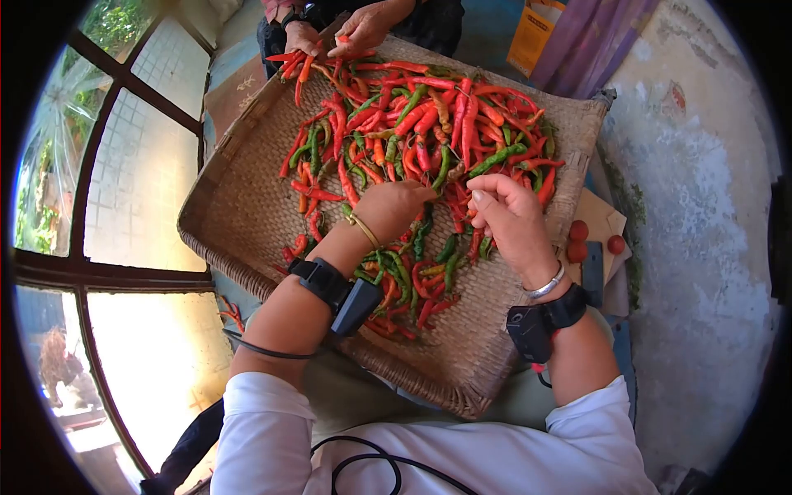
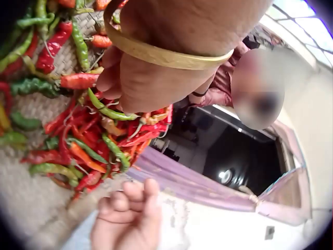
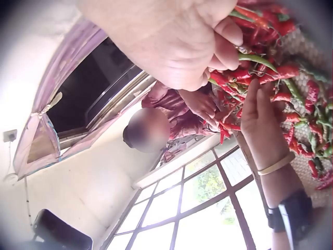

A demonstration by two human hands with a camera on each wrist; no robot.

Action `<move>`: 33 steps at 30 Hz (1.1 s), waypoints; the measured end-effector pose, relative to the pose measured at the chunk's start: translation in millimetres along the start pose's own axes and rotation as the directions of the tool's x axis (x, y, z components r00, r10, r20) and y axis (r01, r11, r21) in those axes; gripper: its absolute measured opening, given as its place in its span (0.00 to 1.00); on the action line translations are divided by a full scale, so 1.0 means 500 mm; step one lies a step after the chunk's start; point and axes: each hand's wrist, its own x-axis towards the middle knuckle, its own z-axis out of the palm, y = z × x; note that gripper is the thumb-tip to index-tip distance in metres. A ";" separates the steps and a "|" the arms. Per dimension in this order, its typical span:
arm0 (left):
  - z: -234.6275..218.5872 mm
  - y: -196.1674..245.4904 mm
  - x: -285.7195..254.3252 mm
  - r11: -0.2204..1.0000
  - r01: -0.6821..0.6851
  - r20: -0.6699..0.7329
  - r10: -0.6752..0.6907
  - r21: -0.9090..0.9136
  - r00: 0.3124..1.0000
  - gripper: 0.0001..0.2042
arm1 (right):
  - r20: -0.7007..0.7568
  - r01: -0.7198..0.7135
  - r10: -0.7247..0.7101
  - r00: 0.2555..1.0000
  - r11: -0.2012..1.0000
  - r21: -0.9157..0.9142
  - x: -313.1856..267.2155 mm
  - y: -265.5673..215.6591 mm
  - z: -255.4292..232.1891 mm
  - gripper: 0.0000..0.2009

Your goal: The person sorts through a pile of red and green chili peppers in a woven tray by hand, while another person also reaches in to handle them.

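In the head view my left hand (image 1: 392,210) reaches into the middle of a pile of chili peppers (image 1: 412,115), its fingers pointing down. Right at its fingertips lie a curved green chili pepper (image 2: 112,110) and a red chili pepper (image 2: 79,80), both plain in the left wrist view. The palm side is hidden, so I cannot tell whether these fingers pinch a pepper. My right hand (image 1: 511,219) hovers over the pile's right edge, thumb near the bent fingers, nothing visible between them. The left wrist view shows its fingers loosely curled.
A shallow woven basket (image 1: 239,186) bears the peppers, with a smaller red and green heap (image 1: 404,285) nearer me. Across it, another person's hands (image 1: 330,37) hold several red chilies. Round red fruits (image 1: 577,242) lie right of the basket. A paned window (image 1: 140,157) stands at left.
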 end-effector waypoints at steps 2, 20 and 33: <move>-0.004 0.013 0.003 0.975 -0.042 0.261 -0.017 0.218 0.965 0.15 | 0.038 -0.004 0.003 0.999 1.000 0.028 0.000 0.009 0.003 0.09; -0.037 0.072 -0.020 0.967 -0.092 -0.156 0.056 -0.236 0.986 0.09 | 0.172 0.319 -0.288 0.942 0.929 -0.188 -0.005 0.022 0.030 0.13; -0.076 0.079 -0.068 0.592 0.552 0.635 -0.088 -0.587 0.768 0.12 | 0.078 -0.067 0.076 0.994 0.991 -0.116 -0.004 0.029 0.014 0.10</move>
